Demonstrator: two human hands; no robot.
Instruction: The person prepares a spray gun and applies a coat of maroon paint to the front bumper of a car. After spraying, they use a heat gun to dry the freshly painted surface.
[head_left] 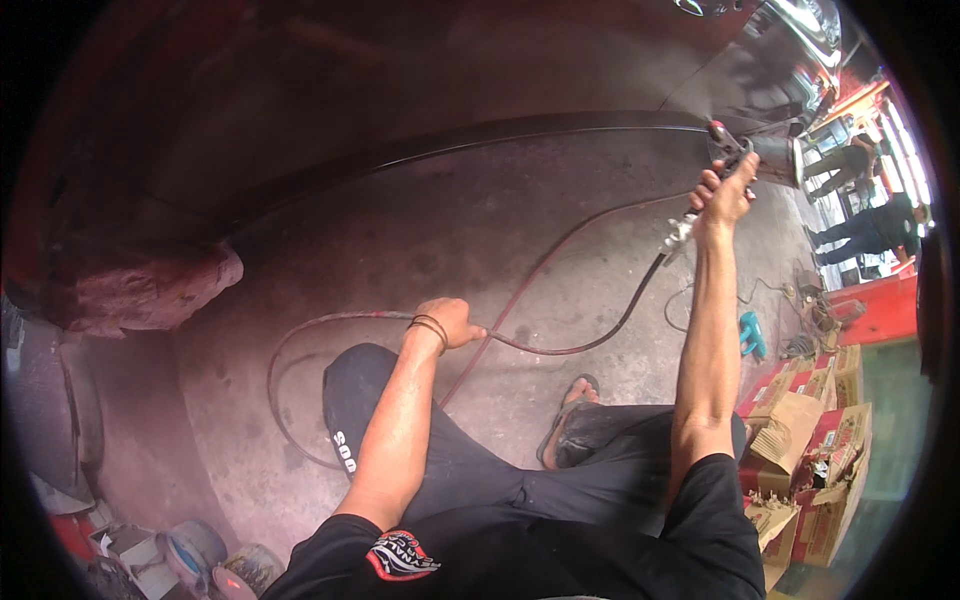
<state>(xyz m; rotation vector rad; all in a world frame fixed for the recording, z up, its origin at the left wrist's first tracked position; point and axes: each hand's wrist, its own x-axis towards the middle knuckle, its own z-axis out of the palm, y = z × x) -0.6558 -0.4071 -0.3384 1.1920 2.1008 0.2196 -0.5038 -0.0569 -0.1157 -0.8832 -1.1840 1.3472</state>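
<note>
My right hand point(728, 192) is stretched far forward and closed around the handle of a spray gun point(727, 142). The gun has a red nozzle end and a cup point(780, 160) at its side. A faint mist hangs near the nozzle, by the lower edge of a dark, glossy car body point(560, 65). From metal fittings point(678, 235) under the gun runs an air hose point(630, 318), black near the gun and reddish farther along. Above my bent knee, my left hand point(452, 322) grips this hose, which loops on beyond it toward my left.
Wrinkled covering point(160, 290) hangs at the left, by the wheel area. Torn cardboard boxes point(825, 440) are stacked at the right, near a teal tool point(752, 335). Cans and containers point(195, 550) crowd the lower left. Two people point(870, 228) stand at the far right.
</note>
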